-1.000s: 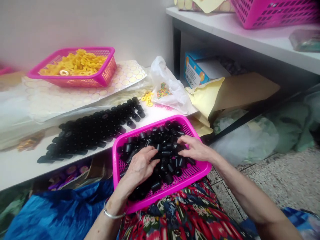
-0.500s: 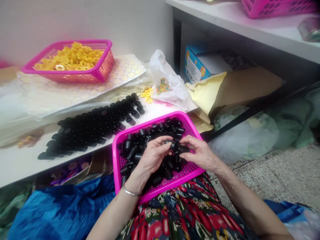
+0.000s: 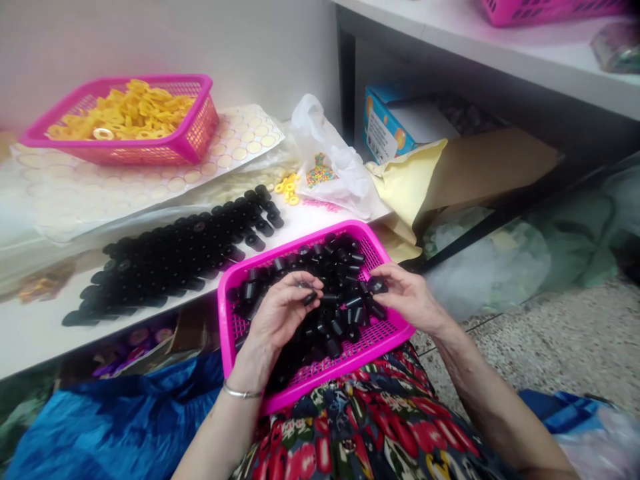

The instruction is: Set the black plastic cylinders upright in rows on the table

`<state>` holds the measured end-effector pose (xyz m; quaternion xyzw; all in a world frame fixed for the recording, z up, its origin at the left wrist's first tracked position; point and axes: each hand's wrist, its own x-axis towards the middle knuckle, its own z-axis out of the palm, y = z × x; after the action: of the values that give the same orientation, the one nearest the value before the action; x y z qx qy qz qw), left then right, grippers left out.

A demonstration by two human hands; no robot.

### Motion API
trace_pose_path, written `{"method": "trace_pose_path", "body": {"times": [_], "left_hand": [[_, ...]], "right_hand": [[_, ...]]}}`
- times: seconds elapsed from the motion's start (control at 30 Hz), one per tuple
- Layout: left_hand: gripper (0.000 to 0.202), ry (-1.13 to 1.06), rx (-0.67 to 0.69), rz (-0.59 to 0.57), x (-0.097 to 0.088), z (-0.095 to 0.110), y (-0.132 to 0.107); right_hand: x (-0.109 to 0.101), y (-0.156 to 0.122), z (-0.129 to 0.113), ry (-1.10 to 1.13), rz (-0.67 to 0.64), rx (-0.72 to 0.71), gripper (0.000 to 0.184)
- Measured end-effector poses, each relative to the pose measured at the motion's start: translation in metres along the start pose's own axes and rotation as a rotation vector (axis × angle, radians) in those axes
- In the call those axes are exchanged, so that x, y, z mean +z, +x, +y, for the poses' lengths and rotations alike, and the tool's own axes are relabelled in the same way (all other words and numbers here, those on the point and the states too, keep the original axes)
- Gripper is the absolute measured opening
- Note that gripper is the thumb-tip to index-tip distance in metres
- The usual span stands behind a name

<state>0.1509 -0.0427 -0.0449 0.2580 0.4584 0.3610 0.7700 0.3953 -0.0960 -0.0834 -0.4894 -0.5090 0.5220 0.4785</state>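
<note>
A pink plastic basket (image 3: 226, 333) rests on my lap, filled with loose black cylindrical pieces (image 3: 327, 327). Over its left half, my left hand (image 3: 283, 307) pinches a small black piece (image 3: 307, 293) between thumb and fingers. My right hand (image 3: 407, 297), at the basket's right side, grips a black cylindrical piece (image 3: 377, 285) with its round end showing. The two hands are apart, with the heap of pieces visible between them. On the white table, just beyond the basket, many similar black cylinders (image 3: 175, 257) stand in close rows.
Behind the rows, a pink basket of yellow ring-shaped pieces (image 3: 125, 110) sits on a sheet printed with circles (image 3: 245, 137). A white plastic bag (image 3: 320, 133) with coloured beads lies beside yellow rings (image 3: 289, 187). A blue box (image 3: 385, 127) stands under the right-hand shelf (image 3: 465, 50).
My hands have moved apart from near each other over the basket's middle, the left one leftward and the right one slightly right. Each now holds a black piece separately. The view has shifted slightly.
</note>
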Motion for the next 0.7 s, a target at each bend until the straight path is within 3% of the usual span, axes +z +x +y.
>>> {"method": "trace_pose_path", "body": {"times": [0.2,0.37,0.5,0.7], "left_hand": [[0.014,0.285,0.059,0.089,0.007,-0.012,0.003],[0.017,0.333,0.065,0.09,0.004,-0.016,0.003],[0.022,0.479,0.166,0.14,-0.001,-0.012,-0.001],[0.01,0.756,0.149,0.16,-0.011,-0.01,-0.01]], "right_hand": [[-0.004,-0.002,-0.013,-0.376,-0.294,-0.09,0.038],[0.009,0.015,-0.003,-0.65,-0.324,-0.101,0.026],[0.024,0.039,0.006,-0.921,-0.426,-0.065,0.029],[0.022,0.053,0.009,-0.947,-0.592,0.04,0.041]]}}
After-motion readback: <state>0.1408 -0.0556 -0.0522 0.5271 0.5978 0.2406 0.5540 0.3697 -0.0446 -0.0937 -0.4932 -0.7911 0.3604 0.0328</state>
